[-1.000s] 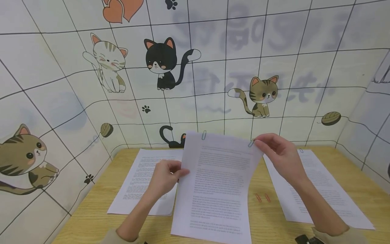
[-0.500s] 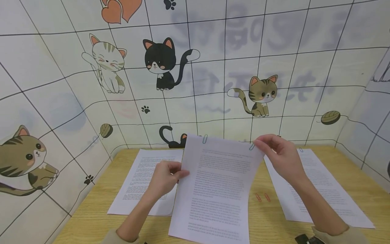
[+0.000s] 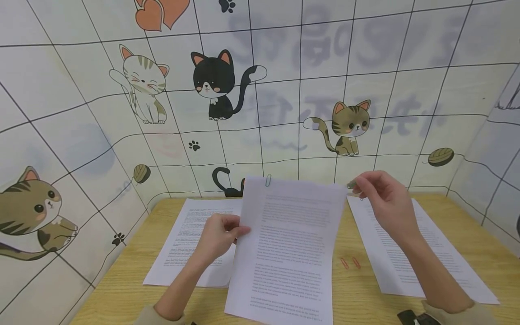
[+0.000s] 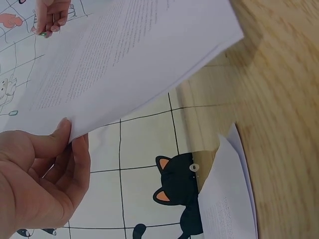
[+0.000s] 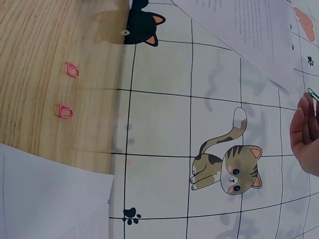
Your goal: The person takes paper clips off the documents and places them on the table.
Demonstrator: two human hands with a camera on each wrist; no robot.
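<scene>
Left hand [image 3: 219, 237] pinches the left edge of a sheaf [image 3: 288, 248] of printed pages, thumb on the front, fingers curled behind; left wrist view confirms thumb and fingers clamped on the paper edge. Sheaf is held up off the desk [image 3: 353, 289], tilted toward the camera, bottom edge near the front of the desk, between the two paper stacks. One blue-green clip [image 3: 268, 180] sits on the sheaf's top edge, left of centre. Right hand [image 3: 383, 203] is up just beside the sheaf's top right corner, not touching the paper, fingertips pinched on a small green clip [image 3: 351, 184]; right wrist view shows that clip's wire loop at the fingertips. Left stack [image 3: 191, 239] lies flat on the desk behind the left hand, partly covered by the sheaf. Right stack [image 3: 410, 253] lies flat under the right forearm, running toward the front right edge. Two pink clips [image 3: 350, 263] lie loose on bare wood between the sheaf and the right stack, side by side, apart from both. A dark object [image 3: 410, 317] sits at the front right edge, mostly cut off, can't tell what it is. Wall [image 3: 284, 113] behind is white tile pattern with cartoon cats, right up against the desk's back edge.
</scene>
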